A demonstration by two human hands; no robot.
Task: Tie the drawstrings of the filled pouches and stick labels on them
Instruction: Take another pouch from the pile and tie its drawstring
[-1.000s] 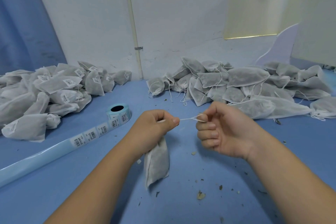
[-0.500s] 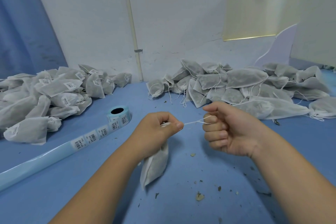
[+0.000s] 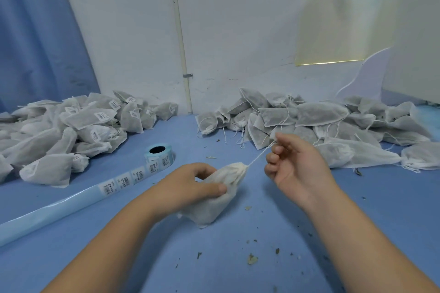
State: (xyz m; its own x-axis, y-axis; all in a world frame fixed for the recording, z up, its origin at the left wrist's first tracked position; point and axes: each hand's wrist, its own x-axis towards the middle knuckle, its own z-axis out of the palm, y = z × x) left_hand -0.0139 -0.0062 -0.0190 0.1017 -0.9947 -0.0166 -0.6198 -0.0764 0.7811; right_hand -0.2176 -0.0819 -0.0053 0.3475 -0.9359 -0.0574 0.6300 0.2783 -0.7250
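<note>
Pouch (image 3: 214,204) of thin white mesh, bulging with dark filling that shows grey through the fabric, sits in the near middle of the tabletop (image 3: 238,273). Whether its lower corner touches the blue surface I cannot tell. Dry flakes (image 3: 252,259) lie scattered nearer the front edge. The left hand (image 3: 190,188) grips the pouch's upper body, fingers and thumb curled round it. The neck is gathered tight into a puckered tip pointing right. From that tip a white drawstring (image 3: 257,158) runs taut, up and to the right, to the right hand (image 3: 295,164), which pinches it between thumb and forefinger with the other fingers loosely curled.

Left of the hands, a label roll (image 3: 158,153) stands on its side, and its backing strip (image 3: 71,204) trails toward the left edge, carrying barcode labels near the roll. Farther back on the left lies a labelled pile (image 3: 71,131) of pouches. At the back right, against the white wall (image 3: 238,31), an unlabelled pile (image 3: 321,121) spreads with loose strings hanging.
</note>
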